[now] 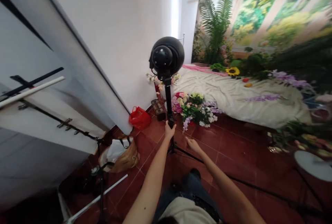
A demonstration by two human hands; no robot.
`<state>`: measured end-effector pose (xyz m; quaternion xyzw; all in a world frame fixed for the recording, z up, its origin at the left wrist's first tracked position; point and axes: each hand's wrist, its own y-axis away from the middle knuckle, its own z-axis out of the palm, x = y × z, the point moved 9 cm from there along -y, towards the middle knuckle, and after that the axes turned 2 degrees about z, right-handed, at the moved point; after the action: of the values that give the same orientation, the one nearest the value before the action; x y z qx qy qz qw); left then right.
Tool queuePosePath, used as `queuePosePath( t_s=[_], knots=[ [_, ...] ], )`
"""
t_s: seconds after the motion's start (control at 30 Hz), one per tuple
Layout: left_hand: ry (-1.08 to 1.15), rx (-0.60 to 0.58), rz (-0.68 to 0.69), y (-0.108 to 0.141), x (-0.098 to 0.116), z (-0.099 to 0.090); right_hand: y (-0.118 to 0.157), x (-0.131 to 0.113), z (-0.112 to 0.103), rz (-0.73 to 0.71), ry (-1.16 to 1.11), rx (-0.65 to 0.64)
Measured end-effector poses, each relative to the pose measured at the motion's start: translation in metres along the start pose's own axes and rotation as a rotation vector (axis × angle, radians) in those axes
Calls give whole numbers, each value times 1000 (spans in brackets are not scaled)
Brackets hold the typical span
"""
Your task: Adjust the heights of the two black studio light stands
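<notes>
A black fan-like or lamp-like head (167, 56) tops an upright black stand (168, 99) in front of me. My left hand (170, 130) is wrapped round the stand's pole low down, near a joint. To the right of the pole, my right hand (192, 144) is off the stand, with at least one finger pointing up and left; the other fingers look curled, and nothing can be made out in them. Below my hands, the stand's legs spread over the red tiled floor.
Behind the stand lie a bouquet (198, 109) and a cloth-covered platform (233, 96) with flowers. A red bag (140, 117) and a brown bag (124, 158) sit left. A white pole (100, 198) slants at lower left; a round white disc (313, 165) is at right.
</notes>
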<state>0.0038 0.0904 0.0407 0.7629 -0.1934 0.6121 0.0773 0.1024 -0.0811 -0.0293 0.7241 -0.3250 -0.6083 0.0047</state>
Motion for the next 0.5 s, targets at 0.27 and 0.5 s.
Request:
queuePosePath(
  t_s=[0.27, 0.5],
  knots=[
    [-58, -29, 44, 1, 21, 3, 146, 175, -10, 378, -532, 257],
    [-192, 59, -18, 4, 44, 11, 248, 245, -76, 418, -704, 532]
  ],
)
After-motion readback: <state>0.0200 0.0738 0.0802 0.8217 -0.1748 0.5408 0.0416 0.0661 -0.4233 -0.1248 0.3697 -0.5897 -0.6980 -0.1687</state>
